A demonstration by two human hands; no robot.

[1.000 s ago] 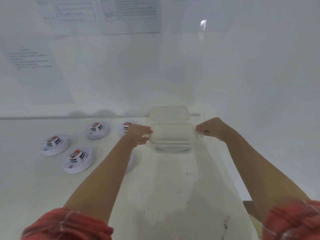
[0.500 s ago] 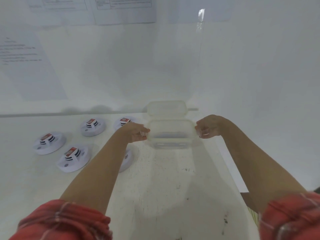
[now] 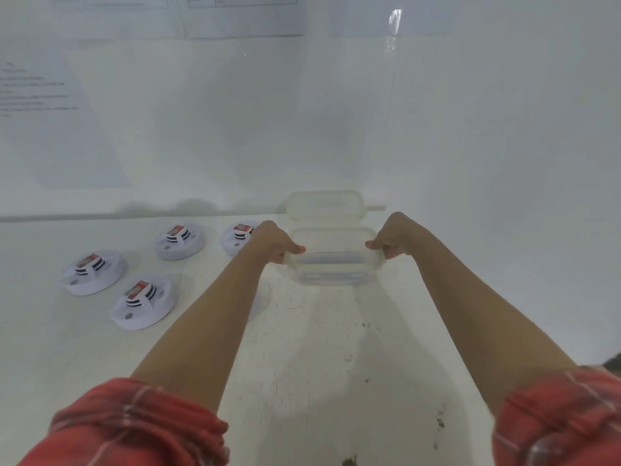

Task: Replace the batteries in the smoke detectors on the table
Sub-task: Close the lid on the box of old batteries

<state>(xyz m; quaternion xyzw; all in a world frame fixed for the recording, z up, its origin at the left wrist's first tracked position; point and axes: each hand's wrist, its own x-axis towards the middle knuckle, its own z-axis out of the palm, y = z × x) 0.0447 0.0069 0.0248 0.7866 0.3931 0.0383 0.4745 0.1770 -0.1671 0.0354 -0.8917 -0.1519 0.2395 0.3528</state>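
Translucent plastic box (image 3: pixel 332 264), long axis left-to-right, is gripped at its ends by left hand (image 3: pixel 275 245) and right hand (image 3: pixel 391 240); white round smoke detectors (image 3: pixel 144 302) lie nearer the left.

- Grips the clear rectangular plastic tub (image 3: pixel 332 264) more fully than before, with the left hand (image 3: pixel 277 245) and the right hand (image 3: pixel 391 237) drawn closer together at its short ends.
- Hooks both thumbs (image 3: pixel 300 249) over the tub's rim, where fingertips only pinched the ends before.
- Draws the tub slightly toward the body, widening the gap to the matching clear plastic piece (image 3: pixel 324 205) behind it.
- Tilts the view lower, cutting the white printed sheets (image 3: pixel 242 15) on the back wall (image 3: pixel 336 129) down to their bottom strips.
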